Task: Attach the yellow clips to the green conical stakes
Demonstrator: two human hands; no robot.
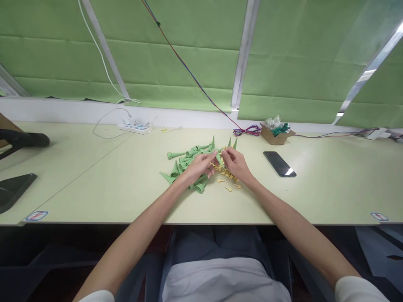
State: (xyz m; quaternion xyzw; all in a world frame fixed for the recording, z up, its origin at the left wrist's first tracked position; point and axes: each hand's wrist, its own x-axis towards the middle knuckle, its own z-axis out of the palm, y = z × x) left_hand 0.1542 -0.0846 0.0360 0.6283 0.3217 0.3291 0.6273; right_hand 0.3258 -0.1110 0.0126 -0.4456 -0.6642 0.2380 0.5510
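Observation:
A heap of green plastic cone spikes [184, 161] lies on the pale table [94, 184] in front of me. Beside it, to the right, are several small yellow pieces [228, 178]. My left hand [198, 167] is closed around one green cone [218, 157] over the heap. My right hand [236, 163] is pinched close to the tip end of that cone, over the yellow pieces; what its fingers hold is too small to make out. Both hands nearly touch each other.
A black phone [279, 163] lies right of my hands. Behind it stands a small cardboard box [277, 133] with plastic and green bits. A white power strip [135, 127] and cables lie at the back. Dark objects [14, 186] sit at the left edge.

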